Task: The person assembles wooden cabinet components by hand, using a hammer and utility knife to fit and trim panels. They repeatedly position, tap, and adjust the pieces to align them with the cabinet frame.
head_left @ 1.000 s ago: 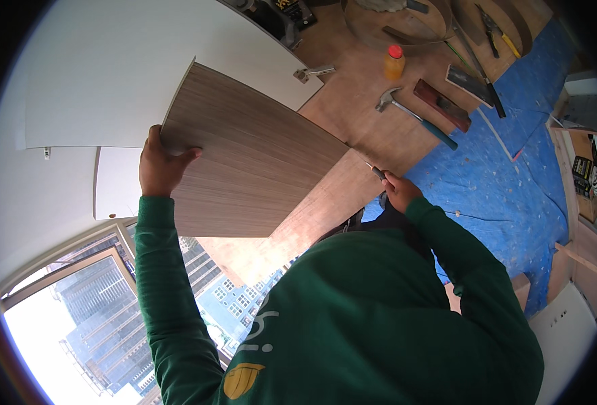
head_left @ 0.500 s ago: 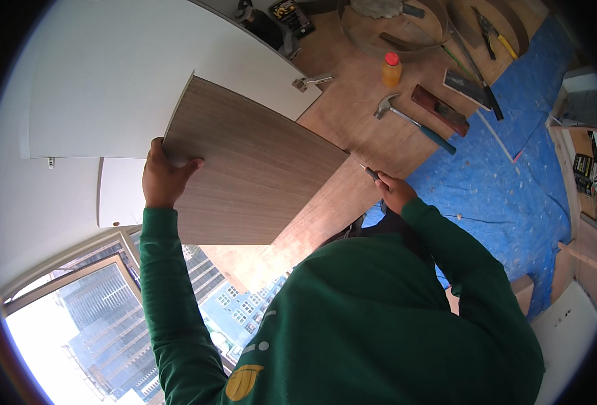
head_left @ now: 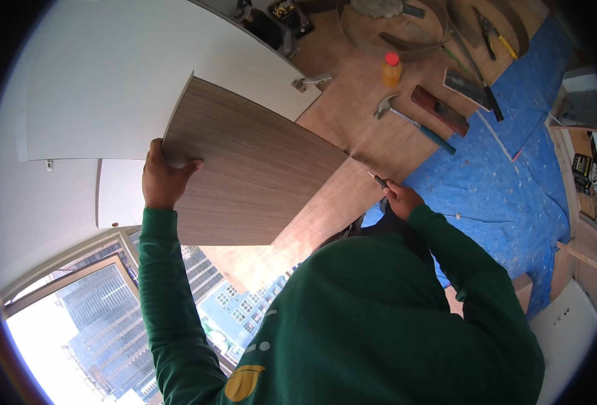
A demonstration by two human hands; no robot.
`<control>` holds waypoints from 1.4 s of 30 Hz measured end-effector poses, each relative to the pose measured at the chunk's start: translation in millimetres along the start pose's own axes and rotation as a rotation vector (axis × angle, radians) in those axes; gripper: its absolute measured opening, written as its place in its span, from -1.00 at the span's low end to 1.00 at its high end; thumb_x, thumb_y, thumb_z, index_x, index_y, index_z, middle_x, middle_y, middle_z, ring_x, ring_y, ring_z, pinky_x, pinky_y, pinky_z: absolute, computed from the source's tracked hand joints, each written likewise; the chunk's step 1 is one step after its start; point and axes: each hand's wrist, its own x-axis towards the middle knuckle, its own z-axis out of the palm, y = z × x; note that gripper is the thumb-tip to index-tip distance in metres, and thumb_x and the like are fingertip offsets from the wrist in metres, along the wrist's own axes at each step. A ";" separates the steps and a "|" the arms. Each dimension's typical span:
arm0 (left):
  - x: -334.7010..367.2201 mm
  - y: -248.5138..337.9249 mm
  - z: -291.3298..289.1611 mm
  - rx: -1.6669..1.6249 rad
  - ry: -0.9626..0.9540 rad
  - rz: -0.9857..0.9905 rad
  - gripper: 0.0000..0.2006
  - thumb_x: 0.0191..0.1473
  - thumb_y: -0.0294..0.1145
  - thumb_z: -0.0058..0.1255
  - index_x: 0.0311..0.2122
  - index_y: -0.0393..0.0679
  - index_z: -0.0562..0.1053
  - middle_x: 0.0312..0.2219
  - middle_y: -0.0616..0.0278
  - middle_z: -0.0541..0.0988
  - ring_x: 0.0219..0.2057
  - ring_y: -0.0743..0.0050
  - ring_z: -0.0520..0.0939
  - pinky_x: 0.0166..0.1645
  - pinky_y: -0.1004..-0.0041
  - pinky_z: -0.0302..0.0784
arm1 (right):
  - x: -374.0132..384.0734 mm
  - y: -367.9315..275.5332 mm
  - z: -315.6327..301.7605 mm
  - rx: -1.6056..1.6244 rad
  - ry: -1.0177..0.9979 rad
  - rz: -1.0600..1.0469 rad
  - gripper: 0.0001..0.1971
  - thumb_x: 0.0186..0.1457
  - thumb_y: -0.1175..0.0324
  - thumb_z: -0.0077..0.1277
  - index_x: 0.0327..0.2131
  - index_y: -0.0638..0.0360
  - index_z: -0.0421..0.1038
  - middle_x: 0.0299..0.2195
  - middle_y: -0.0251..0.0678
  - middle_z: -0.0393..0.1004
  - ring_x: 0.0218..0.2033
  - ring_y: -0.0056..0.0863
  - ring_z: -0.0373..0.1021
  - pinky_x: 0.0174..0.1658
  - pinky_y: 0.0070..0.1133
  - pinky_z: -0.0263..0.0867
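1. Two hands are occupied: the left hand (head_left: 165,177) grasps the left edge of a wood-grain panel (head_left: 251,162), thumb spread on its face, fingers passing behind the edge.
2. The panel is left of the person's midline, over the near part of the wooden worktop (head_left: 349,111) and in front of a white cabinet panel (head_left: 143,67). Whether its underside bears fully on the worktop cannot be told.
3. The right hand (head_left: 404,199) is closed around a slim tool with a dark handle (head_left: 381,182). Its thin end points left and away toward the panel's right corner; at this size I cannot tell whether it touches.
4. For good control, a firm left grip seems wise, since the wide panel could swing when the far corner is pressed.
5. The left fingers sit well apart from the tool, a sensible arrangement; the tip is best aimed along the edge rather than across the face, which would likely scratch.
6. Small, light strokes with the right wrist should suit so thin a point.
7. Room matters too: the hammer (head_left: 406,119), a red-brown block (head_left: 440,109) and a red-capped bottle (head_left: 391,73) stand or lie farther right, apart from the panel, so turning it widely that way might knock them.
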 end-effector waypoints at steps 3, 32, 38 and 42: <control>0.7 1.3 -0.4 -0.007 -0.029 -0.030 -0.21 -0.25 -0.17 0.59 0.03 -0.29 0.37 -0.13 -0.22 0.63 -0.11 -0.26 0.69 -0.03 0.04 0.64 | -2.1 -0.5 -7.5 0.016 -0.002 0.013 -0.61 0.40 0.13 -0.09 0.14 0.10 0.47 -0.27 0.06 0.61 -0.22 0.10 0.54 -0.15 -0.17 0.43; 2.6 0.8 -0.7 -0.031 -0.018 -0.005 -0.25 -0.24 -0.18 0.59 0.00 -0.28 0.40 -0.15 -0.23 0.63 -0.13 -0.26 0.70 -0.03 0.05 0.65 | 6.8 16.2 3.1 -0.016 -0.018 -0.021 -0.59 0.37 0.13 -0.08 0.12 0.18 0.42 -0.21 0.14 0.60 -0.15 0.14 0.53 -0.08 -0.11 0.43; 2.8 -1.9 1.2 -0.006 -0.026 -0.012 -0.25 -0.24 -0.17 0.59 0.01 -0.26 0.39 -0.15 -0.23 0.63 -0.13 -0.28 0.70 -0.03 0.04 0.65 | 31.0 39.7 28.5 -0.014 -0.170 0.070 -0.60 0.36 0.10 -0.08 -0.06 0.30 0.46 -0.25 0.20 0.58 -0.17 0.19 0.51 -0.10 -0.09 0.40; 1.9 -1.9 0.4 -0.018 -0.015 0.012 -0.24 -0.24 -0.17 0.59 0.02 -0.26 0.38 -0.14 -0.23 0.63 -0.13 -0.27 0.69 -0.04 0.04 0.64 | 34.2 38.2 29.5 0.055 -0.097 0.066 -0.58 0.39 0.05 -0.13 -0.19 0.28 0.48 -0.27 0.18 0.58 -0.18 0.19 0.51 -0.11 -0.09 0.39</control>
